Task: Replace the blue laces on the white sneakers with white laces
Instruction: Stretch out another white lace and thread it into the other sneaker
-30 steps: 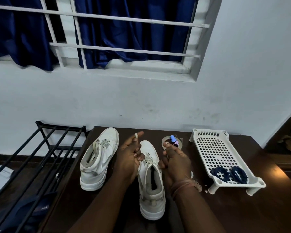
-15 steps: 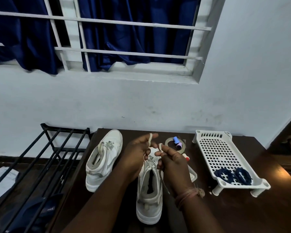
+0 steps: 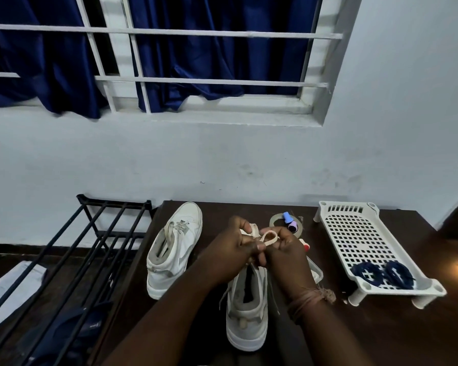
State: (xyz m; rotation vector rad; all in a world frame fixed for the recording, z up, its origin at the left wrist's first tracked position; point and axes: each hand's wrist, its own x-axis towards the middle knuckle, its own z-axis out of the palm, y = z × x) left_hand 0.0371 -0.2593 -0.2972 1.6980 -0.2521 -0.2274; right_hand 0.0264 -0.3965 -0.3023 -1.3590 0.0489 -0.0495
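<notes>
Two white sneakers stand on a dark wooden table [image 3: 381, 336]. The left sneaker [image 3: 175, 249] is laced in white and stands alone. Over the right sneaker [image 3: 246, 313], heel toward me, both hands meet. My left hand [image 3: 230, 254] pinches one strand of the white lace [image 3: 269, 237]. My right hand [image 3: 286, 254] pinches a loop of the same lace, which stands up between the hands. Loose lace ends hang down both sides of the shoe. Two coiled blue laces [image 3: 384, 273] lie in the white tray.
A white perforated plastic tray [image 3: 354, 233] sits on the table's right. A tape roll [image 3: 275, 221] with a small blue and purple item [image 3: 290, 223] lies behind my hands. A black metal rack [image 3: 72, 260] stands left of the table. Wall and barred window lie beyond.
My hands have come together over the right sneaker's front. The lace now forms a loop between them, where before the ends were held apart.
</notes>
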